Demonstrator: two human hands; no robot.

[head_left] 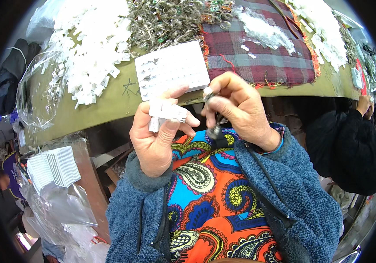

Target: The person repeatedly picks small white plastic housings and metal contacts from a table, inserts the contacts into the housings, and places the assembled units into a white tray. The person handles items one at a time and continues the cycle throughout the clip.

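Left hand (153, 147), just below the white card stack (175, 65), holds small white pieces (164, 110) between thumb and fingers, apparently so their right ends stay uncovered. Right hand (242, 109), below the stack's right corner, pinches a blurred dark strand (214, 131), perhaps for fine control. On the bench (109, 103), a white heap (96, 57) left of the stack and a tangle of clear parts (166, 22) beyond it seem kept within reach
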